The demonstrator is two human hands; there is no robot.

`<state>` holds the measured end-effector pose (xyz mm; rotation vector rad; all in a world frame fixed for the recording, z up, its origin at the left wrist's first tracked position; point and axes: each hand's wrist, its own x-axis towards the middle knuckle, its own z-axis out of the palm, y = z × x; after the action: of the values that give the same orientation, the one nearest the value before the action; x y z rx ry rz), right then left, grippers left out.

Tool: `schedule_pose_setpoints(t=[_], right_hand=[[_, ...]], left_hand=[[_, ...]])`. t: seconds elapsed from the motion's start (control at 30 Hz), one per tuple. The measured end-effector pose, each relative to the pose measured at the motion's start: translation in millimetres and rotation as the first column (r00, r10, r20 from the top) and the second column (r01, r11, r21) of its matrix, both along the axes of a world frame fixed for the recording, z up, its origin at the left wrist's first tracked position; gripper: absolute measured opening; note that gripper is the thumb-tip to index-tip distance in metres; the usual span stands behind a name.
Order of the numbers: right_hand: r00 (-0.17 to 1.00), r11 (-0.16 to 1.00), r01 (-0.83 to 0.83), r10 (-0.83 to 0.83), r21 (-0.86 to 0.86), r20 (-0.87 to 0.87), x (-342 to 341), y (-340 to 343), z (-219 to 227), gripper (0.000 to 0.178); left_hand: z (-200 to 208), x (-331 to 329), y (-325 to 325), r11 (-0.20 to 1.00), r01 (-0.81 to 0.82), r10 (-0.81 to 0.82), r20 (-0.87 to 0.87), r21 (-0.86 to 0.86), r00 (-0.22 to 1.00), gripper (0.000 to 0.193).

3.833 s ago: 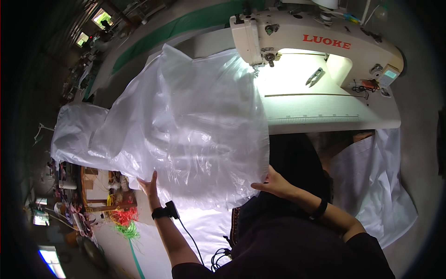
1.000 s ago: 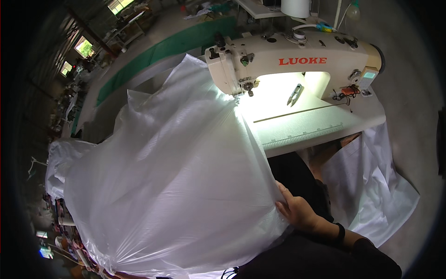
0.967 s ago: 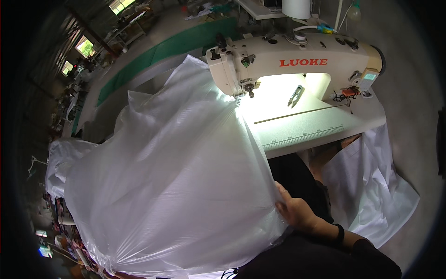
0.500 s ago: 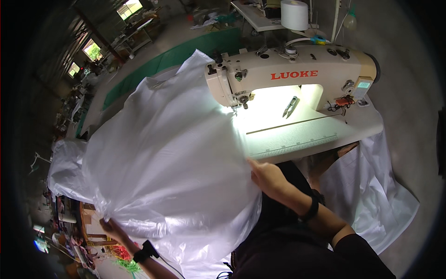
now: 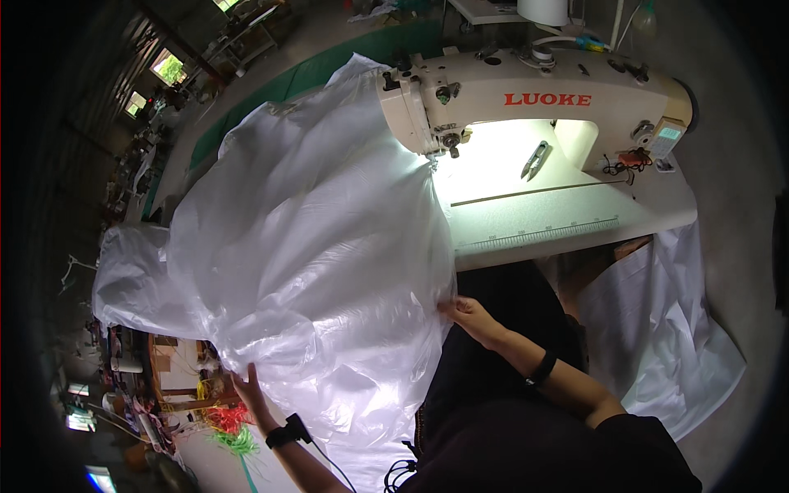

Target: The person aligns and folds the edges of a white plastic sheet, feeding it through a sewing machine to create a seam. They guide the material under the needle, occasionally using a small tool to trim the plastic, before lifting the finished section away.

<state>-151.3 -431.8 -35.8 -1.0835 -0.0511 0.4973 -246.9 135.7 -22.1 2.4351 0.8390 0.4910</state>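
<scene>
A large sheet of shiny white plastic-like fabric (image 5: 304,238) spreads from under the needle area of a sewing machine (image 5: 534,94) down toward my lap. My right hand (image 5: 475,319) pinches its right edge, below the machine's bed. Over at the sheet's lower left edge, my left hand (image 5: 253,396) touches the material with thumb and fingers apart. The machine's lamp lights the bed, and the cloth under the presser foot is partly hidden by glare and folds.
Thread snips (image 5: 535,160) lie on the machine bed behind a ruler scale (image 5: 538,233). More white sheeting (image 5: 657,329) hangs at the right. A white thread cone (image 5: 542,10) stands at the back. Red strands (image 5: 228,417) and green strands (image 5: 238,441) lie at lower left.
My left hand has moved right and its fingers have spread from the bunched edge. The sheet is slacker and more creased there. My right hand sits slightly lower along the edge; the view has shifted.
</scene>
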Motion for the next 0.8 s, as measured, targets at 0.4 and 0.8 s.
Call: schedule_pose_setpoints(t=[0.4, 0.8], right_hand=[[0.993, 0.973, 0.116, -0.110, -0.201, 0.040, -48.8, -69.1, 40.0, 0.033], [0.854, 0.335, 0.476, 0.046, -0.813, 0.519, -39.5, -38.2, 63.1, 0.048]], left_hand=[[113.1, 13.7, -26.6, 0.996, 0.061, -0.004, 0.647, -0.067, 0.763, 0.047], [116.8, 7.1, -32.3, 0.991, -0.109, 0.131, 0.712, -0.078, 0.690, 0.049]])
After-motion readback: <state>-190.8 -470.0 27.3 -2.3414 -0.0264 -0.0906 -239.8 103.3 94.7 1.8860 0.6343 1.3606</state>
